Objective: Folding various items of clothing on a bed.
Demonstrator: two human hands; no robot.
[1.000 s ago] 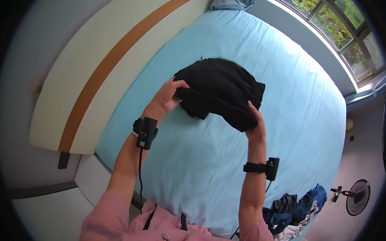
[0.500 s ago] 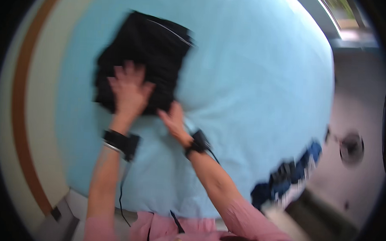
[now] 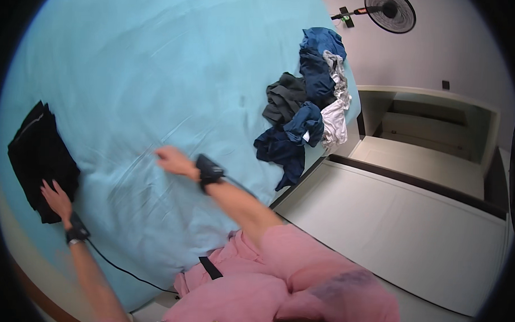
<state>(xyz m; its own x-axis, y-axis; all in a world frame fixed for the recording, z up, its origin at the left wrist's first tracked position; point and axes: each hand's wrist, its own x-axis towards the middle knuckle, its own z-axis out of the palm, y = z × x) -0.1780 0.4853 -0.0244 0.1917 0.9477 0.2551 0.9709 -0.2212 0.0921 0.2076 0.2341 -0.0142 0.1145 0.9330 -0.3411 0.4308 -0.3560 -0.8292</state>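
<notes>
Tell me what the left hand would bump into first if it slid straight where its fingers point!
The folded black garment: the left hand is over its near part, fingers pointing further across it. They seem to touch it, though depth is hard to judge.

Light-blue-covered bed (image 3: 142, 60), round black fan (image 3: 390, 17), large white panel (image 3: 391, 234), brown-striped cream headboard (image 3: 30, 261)
</notes>
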